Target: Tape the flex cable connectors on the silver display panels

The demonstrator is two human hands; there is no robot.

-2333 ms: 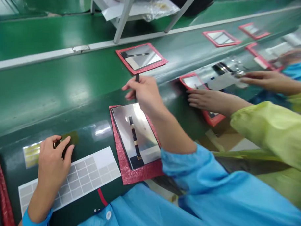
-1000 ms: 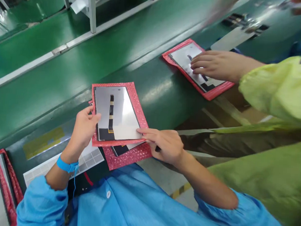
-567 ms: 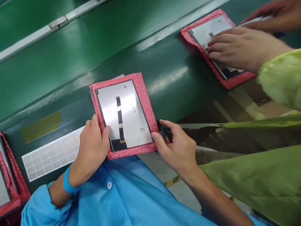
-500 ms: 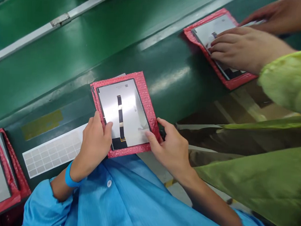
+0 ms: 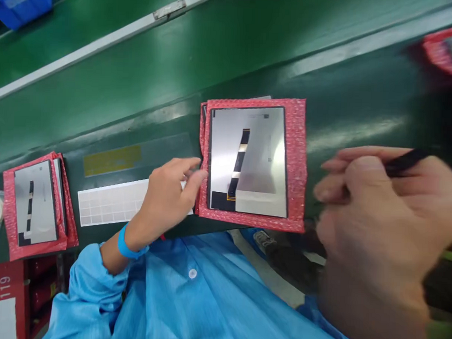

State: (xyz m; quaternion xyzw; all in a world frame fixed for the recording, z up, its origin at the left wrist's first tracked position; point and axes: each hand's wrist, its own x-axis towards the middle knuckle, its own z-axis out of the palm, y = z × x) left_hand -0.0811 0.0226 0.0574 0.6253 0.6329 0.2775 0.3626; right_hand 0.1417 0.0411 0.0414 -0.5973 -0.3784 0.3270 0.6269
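A flat display panel (image 5: 265, 156), silvery on its back with a dark ribbon cable (image 5: 239, 162) across it, lies on pink bubble wrap (image 5: 296, 162) at the table's front edge. Another wrapped piece shows slightly underneath on the left. My left hand (image 5: 169, 194) is at the wrap's left edge, thumb and forefinger curved and a little apart. Right of the panel, my right hand (image 5: 373, 209) is raised close to the camera and blurred, its fingers closed. A slim dark thing (image 5: 407, 161) shows by it, too smeared to name. Another person's hand seems to overlap it at the right.
More panels on pink wrap (image 5: 35, 202) lie at the left. Between them and my panel are a white sheet of grey labels (image 5: 109, 202) and a yellow strip (image 5: 111, 160). A blue bin (image 5: 22, 4) stands top left; another pink wrap (image 5: 443, 56) is top right.
My right hand has let go of the panel and risen to the right. My left hand has loosened at its left edge. The panel rests flatter and the view has swung.
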